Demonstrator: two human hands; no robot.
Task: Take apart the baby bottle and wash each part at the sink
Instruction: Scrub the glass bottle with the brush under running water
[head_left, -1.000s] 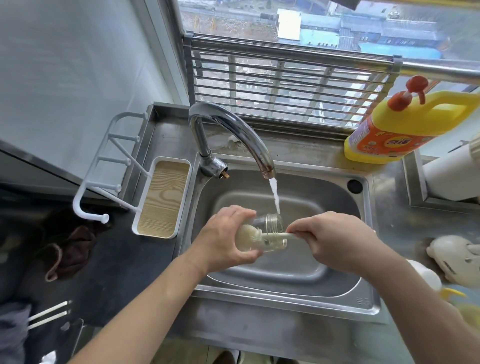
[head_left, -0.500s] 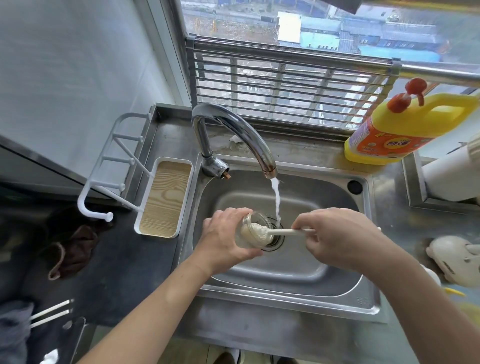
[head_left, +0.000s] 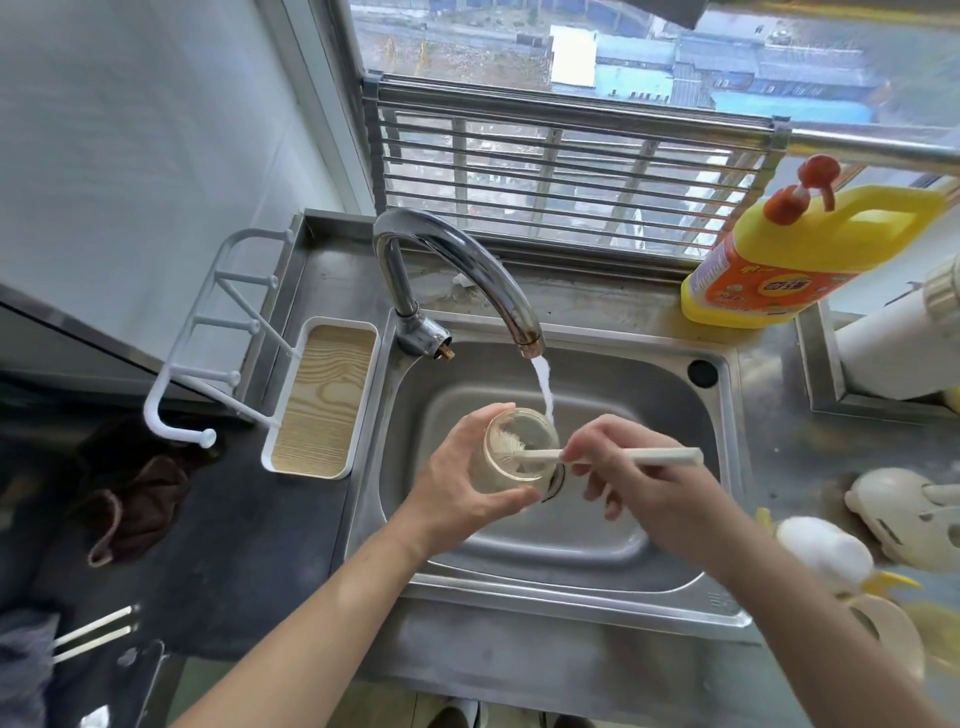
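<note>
Clear, round bottle (head_left: 498, 475) in my left hand (head_left: 452, 493), thumb and fingers curled round its cloudy wall, open mouth tipped up and toward my right. It hangs over the middle of the smooth steel sink (head_left: 675, 415), just above the drain. A thin white stream (head_left: 543, 384) drops from the curved chrome tap (head_left: 457, 260) to the bottle's far rim. My right hand (head_left: 654, 499) pinches the slim, straight white brush (head_left: 665, 457) at the fingertips, the other fingers loosely bent below. The handle lies level and the bristly head is inside the bottle. Left of the basin sits 1 white tray (head_left: 322, 400) with a wood-grain floor. At the back right stands 1 yellow jug (head_left: 779, 260) with a red pump.
</note>
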